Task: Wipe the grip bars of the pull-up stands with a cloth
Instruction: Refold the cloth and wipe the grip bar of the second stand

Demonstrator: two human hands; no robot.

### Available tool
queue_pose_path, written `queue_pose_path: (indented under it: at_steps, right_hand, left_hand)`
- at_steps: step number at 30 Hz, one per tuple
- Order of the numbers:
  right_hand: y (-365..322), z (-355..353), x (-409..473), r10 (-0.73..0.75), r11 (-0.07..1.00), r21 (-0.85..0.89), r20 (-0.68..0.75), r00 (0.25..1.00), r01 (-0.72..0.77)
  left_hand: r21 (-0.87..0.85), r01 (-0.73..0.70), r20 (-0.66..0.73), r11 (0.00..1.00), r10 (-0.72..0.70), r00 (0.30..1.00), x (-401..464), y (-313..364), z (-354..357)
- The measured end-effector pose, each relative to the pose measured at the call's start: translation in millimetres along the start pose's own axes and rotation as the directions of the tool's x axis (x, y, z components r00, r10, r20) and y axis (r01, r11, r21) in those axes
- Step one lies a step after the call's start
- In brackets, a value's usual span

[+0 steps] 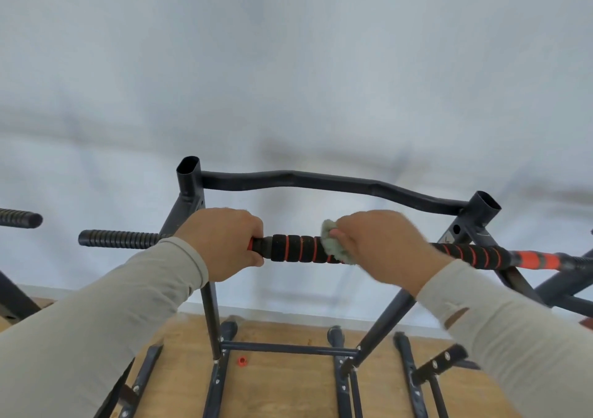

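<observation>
One black metal pull-up stand [192, 193] fills the middle, with parts of others at both edges. Its foam grip bar [298, 248] is round, black with orange rings; a bare wavy bar [321, 181] runs behind it. One pale green, fuzzy cloth [332, 241] is bunched against the foam. The left hand [224, 241] is curled tightly around the bar's left end. The right hand [378, 244] clutches the cloth on the bar. A small orange cap [241, 360] lies on the wooden floor [282, 385].
</observation>
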State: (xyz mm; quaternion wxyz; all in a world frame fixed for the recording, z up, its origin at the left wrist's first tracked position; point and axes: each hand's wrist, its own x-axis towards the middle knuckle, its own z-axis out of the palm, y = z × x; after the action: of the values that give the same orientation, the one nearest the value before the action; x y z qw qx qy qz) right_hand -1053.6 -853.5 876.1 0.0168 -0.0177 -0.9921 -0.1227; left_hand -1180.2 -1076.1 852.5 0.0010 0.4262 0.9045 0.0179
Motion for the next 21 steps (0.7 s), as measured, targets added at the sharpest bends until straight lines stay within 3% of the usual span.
queue_pose_path:
  at_steps: [2,5,7,11,17,19,21]
  right_hand:
    - [-42,-1,12,-0.035,0.999,0.033,-0.061,0.997,0.037]
    - [-93,7,33,0.041,0.993,0.116,-0.184,0.982,-0.02]
    - [-102,16,37,0.053,0.981,0.195,-0.294,0.954,0.006]
    - [-76,29,21,-0.094,0.946,0.266,-0.324,0.941,0.186]
    - [-29,28,0,-0.226,0.966,0.048,-0.316,0.922,0.253]
    - [2,28,-18,-0.186,0.982,-0.018,-0.285,0.94,0.189]
    - [31,23,-37,-0.035,0.998,-0.062,-0.258,0.966,0.02]
  left_hand:
    - [0.015,0.003,-0.01,1.0,-0.003,1.0,0,-1,1]
    - [0.039,0.012,-0.032,0.999,-0.011,0.999,0,-4,5]
    - [0.029,0.021,-0.031,0.999,-0.02,0.999,0,-5,5]
    - [0.001,0.031,-0.003,1.0,-0.031,1.0,1,-4,3]
    - [0.002,0.028,-0.003,1.0,-0.028,1.0,-2,-1,-1]
    - [-0.007,0.03,-0.002,1.0,-0.03,1.0,-3,-1,0]
    - [-0.007,0.025,-0.002,1.0,-0.025,1.0,-2,-2,1]
